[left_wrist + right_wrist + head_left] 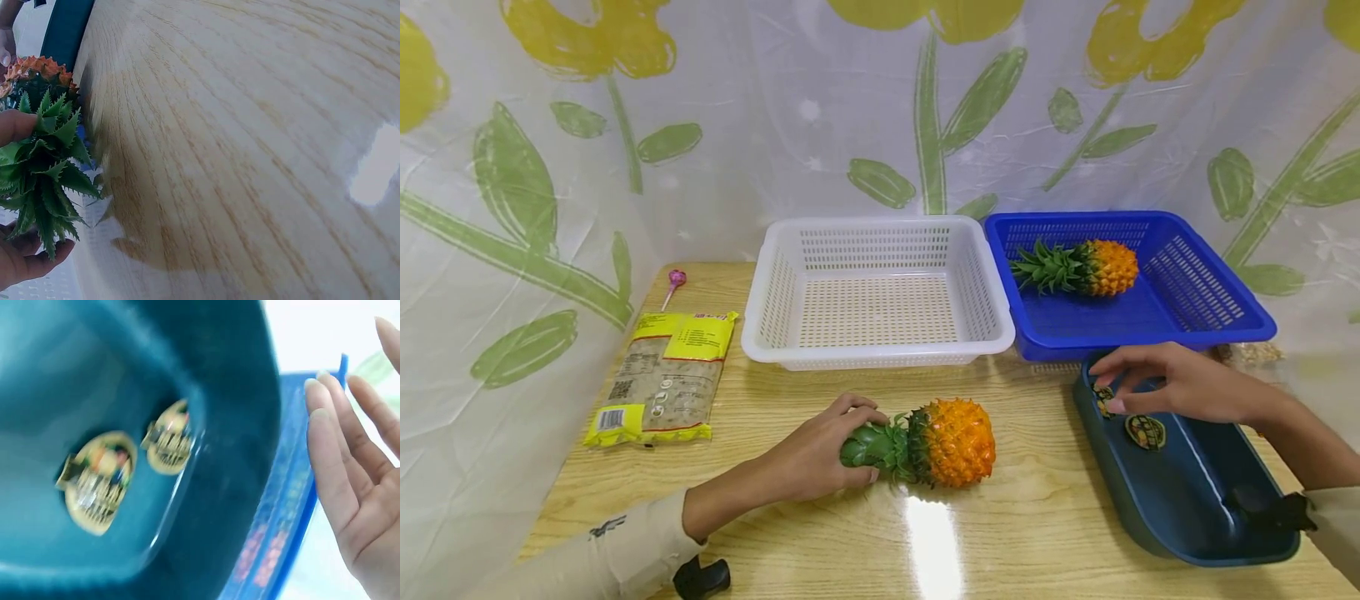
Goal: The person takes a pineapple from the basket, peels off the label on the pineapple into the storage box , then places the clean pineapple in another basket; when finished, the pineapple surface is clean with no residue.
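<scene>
An orange toy pineapple [958,442] with a green leafy crown lies sideways over the wooden table. My left hand [827,454] grips it by the crown, fingers on one side and thumb on the other. In the left wrist view, spiky green leaves [47,169] show between thumb and fingers. My right hand [1180,383] hovers over the far end of a dark teal basin [1195,533], fingers slightly bent and holding nothing. Inside that basin are two printed oval pieces, one of them a badge-like piece [100,484] with a picture on it.
A white perforated basket [880,354] stands at the back middle. Beside it, a blue basket [1195,333] holds another pineapple [1078,267]. On the left lie a yellow-and-clear food packet [662,379] and a pink lollipop [677,279]. A flower-print curtain [737,125] hangs behind.
</scene>
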The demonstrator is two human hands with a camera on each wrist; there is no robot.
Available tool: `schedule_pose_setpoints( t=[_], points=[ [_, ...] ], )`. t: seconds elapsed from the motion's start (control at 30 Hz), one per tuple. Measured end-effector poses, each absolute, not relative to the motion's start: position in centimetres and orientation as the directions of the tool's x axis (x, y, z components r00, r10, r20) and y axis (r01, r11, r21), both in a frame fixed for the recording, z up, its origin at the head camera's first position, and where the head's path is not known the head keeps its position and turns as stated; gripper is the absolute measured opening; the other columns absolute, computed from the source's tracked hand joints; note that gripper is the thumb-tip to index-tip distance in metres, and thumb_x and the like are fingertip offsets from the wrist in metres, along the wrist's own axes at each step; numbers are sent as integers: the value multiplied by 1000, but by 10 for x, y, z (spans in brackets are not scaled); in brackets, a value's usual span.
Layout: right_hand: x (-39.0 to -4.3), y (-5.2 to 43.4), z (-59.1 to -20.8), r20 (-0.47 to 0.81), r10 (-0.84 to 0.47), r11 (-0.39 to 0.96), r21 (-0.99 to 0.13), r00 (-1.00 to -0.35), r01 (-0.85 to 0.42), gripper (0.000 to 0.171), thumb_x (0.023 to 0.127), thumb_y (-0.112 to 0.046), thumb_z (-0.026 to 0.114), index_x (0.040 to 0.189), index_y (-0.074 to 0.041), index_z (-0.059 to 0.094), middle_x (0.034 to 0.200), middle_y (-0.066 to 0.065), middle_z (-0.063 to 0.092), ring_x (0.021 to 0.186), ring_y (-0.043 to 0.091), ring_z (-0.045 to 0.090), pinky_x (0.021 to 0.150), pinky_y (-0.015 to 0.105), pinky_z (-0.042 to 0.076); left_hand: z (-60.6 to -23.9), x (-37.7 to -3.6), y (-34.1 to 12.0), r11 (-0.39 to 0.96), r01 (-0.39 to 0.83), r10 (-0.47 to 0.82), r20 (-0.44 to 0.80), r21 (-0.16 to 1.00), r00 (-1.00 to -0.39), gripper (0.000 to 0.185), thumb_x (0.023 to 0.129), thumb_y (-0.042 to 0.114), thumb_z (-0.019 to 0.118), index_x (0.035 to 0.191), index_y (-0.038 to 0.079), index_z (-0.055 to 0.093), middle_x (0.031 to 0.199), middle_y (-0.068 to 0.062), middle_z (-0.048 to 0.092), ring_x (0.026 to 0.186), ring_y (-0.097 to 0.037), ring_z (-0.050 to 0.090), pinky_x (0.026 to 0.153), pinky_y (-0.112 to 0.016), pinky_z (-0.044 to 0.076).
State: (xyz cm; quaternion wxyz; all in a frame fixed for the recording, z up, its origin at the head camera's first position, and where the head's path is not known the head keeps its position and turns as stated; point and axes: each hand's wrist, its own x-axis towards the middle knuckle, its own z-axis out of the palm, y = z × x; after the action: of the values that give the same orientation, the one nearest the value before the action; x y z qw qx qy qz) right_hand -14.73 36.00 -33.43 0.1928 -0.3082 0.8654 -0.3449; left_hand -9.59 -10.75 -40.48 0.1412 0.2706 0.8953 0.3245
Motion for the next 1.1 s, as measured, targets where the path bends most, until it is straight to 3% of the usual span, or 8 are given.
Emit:
schedule_pose_setpoints(
  t=[0.2, 0.6, 0.9, 1.1],
  points=[
    [-144, 329, -330, -133, -656, 557, -749, -743, -358, 33, 95, -14, 69, 128, -14, 63, 117, 3, 68, 90, 12, 71, 72, 30, 58, -405, -97, -108, 644, 391, 574, -78, 658, -815, 56, 84, 25, 81, 135, 20, 57, 143, -4, 46, 102, -18, 60, 75, -27, 53],
    [-138, 282, -332, -95, -688, 473, -811, -720, -344, 32, 95, -14, 71, 126, -13, 63, 111, 6, 68, 91, 12, 68, 66, 32, 58, -405, -96, -110, 634, 393, 579, -72, 666, -812, 55, 85, 26, 80, 134, 20, 58, 139, 0, 47, 103, -17, 60, 76, -25, 53],
    [-124, 250, -339, -33, -633, 487, -794, -773, -365, 39, 92, -20, 74, 129, -19, 62, 128, 3, 63, 110, 13, 62, 89, 34, 57, -406, -98, -110, 631, 399, 586, -71, 666, -807, 55, 85, 26, 80, 135, 19, 58, 137, -1, 49, 101, -17, 59, 74, -26, 53],
    [-121, 234, -348, -3, -624, 464, -806, -782, -367, 46, 91, -22, 76, 134, -21, 59, 136, 3, 59, 122, 29, 59, 101, 54, 50, -406, -98, -111, 625, 400, 589, -68, 670, -805, 55, 85, 25, 80, 135, 18, 58, 136, -2, 49, 102, -18, 60, 74, -26, 53]
  ],
)
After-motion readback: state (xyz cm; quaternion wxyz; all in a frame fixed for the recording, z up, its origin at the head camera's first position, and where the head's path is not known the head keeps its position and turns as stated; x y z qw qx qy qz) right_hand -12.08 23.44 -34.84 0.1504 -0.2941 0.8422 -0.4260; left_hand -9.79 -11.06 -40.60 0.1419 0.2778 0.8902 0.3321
